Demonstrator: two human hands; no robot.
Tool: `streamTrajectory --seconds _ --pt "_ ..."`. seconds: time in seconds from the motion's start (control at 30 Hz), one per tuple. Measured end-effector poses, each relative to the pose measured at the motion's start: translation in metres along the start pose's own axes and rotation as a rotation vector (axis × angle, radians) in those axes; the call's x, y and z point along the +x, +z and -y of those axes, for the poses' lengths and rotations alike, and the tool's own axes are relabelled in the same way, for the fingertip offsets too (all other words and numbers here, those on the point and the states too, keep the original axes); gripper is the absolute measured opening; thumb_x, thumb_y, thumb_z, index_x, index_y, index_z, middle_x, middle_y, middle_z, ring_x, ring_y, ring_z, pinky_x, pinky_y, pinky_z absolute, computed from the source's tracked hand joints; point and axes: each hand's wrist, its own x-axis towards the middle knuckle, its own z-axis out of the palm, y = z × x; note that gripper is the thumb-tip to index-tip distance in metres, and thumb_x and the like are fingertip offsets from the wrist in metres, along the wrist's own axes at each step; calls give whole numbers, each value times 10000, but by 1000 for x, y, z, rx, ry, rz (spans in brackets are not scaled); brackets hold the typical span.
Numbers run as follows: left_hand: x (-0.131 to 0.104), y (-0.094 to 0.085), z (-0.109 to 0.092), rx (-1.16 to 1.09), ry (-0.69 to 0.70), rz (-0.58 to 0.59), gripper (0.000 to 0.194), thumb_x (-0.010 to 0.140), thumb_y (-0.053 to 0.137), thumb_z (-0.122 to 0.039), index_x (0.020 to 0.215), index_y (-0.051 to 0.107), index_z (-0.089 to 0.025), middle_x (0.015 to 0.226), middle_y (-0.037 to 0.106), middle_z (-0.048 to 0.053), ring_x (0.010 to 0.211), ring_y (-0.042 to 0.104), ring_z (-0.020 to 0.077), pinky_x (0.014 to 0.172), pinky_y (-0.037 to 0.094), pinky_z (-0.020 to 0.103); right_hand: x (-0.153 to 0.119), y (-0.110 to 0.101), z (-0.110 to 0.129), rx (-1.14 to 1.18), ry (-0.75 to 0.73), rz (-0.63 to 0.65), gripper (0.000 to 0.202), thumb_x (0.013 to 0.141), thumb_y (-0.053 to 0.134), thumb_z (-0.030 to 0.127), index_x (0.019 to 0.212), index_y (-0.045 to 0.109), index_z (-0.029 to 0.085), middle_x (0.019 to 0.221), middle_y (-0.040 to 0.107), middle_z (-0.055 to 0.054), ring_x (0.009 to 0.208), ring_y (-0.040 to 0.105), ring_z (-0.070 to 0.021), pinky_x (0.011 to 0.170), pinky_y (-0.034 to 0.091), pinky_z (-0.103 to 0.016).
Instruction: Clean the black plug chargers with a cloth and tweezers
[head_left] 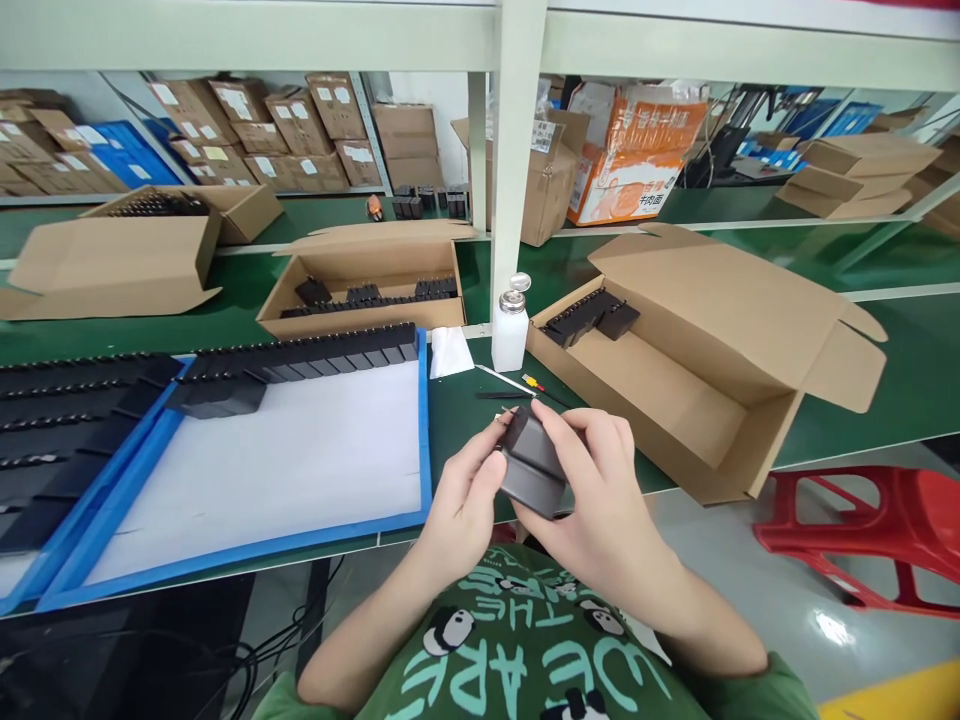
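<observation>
Near the bench's front edge, both hands are closed round a dark block-shaped piece, made of one or two blocks; I cannot tell which. My left hand grips its left side with thumb and fingers. On its right and top side is my right hand, its lower fingers partly hidden behind the piece. Left of the hands lies a white-lined tray with a blue rim, with a row of black blocks along its back. An open cardboard box on the right holds a few black blocks.
A white bottle stands beside the shelf post, near a white cloth and thin tools. Another open box with black blocks is behind the tray. A red stool stands at the right.
</observation>
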Motion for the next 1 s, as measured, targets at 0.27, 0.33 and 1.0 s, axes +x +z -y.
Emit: streamTrajectory --seconds 0.27,0.33,1.0 --pt "-4 -5 -4 11 -13 92 581 986 519 -533 1513 442 -298 1526 518 72 1397 506 272 1173 424 421 3 -4 -3 82 76 95 671 788 670 188 1411 422 226 1138 541 -132 1065 526 -324 871 537 -515" --pt "-7 -10 -7 75 37 118 718 980 555 -489 1595 203 -372 1558 465 77 1335 560 263 1114 478 413 9 -6 -21 109 134 159 596 751 691 191 1309 487 234 1162 581 -110 1102 548 -310 922 535 -490" --pt "-39 -142 27 459 77 -612 507 992 475 -514 1420 410 -249 1398 557 154 1070 709 237 949 559 441 85 68 -245 -11 541 -173 399 918 697 416 1253 608 216 1279 618 -100 1119 646 -232 902 569 -383"
